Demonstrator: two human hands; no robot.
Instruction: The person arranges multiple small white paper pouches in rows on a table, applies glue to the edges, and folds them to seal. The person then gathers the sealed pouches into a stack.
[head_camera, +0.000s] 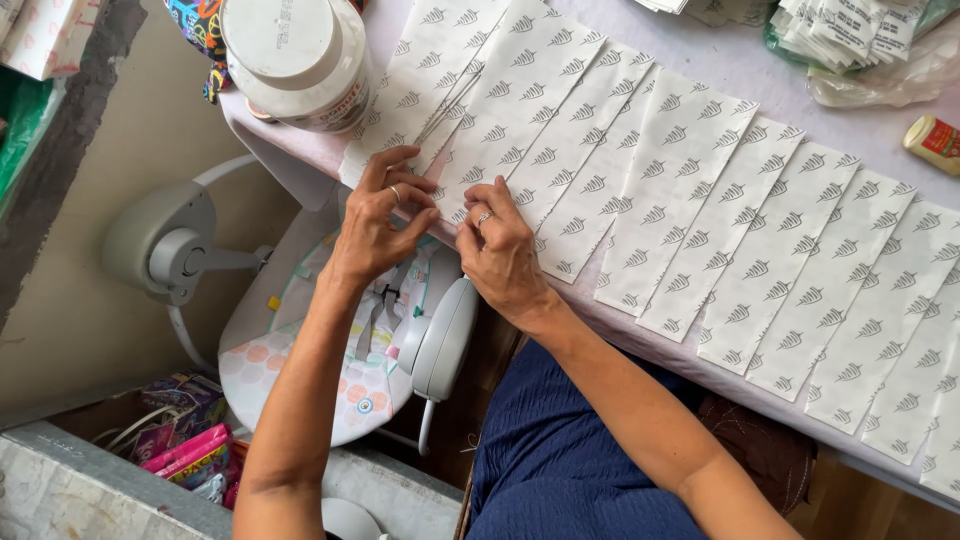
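Several white paper sheets with a grey leaf pattern (690, 180) lie in an overlapping row along the table's near edge. My left hand (375, 215) and my right hand (495, 250) meet at the near end of one sheet (470, 120) at the left of the row. Both pinch its lower edge between thumb and fingers. Each hand wears a ring.
A white plastic jar (300, 55) stands at the table's left corner. A stack of small printed packets in clear plastic (860, 35) and a small yellow bottle (935, 142) sit at the far right. Below the table stands a baby swing seat (340, 330).
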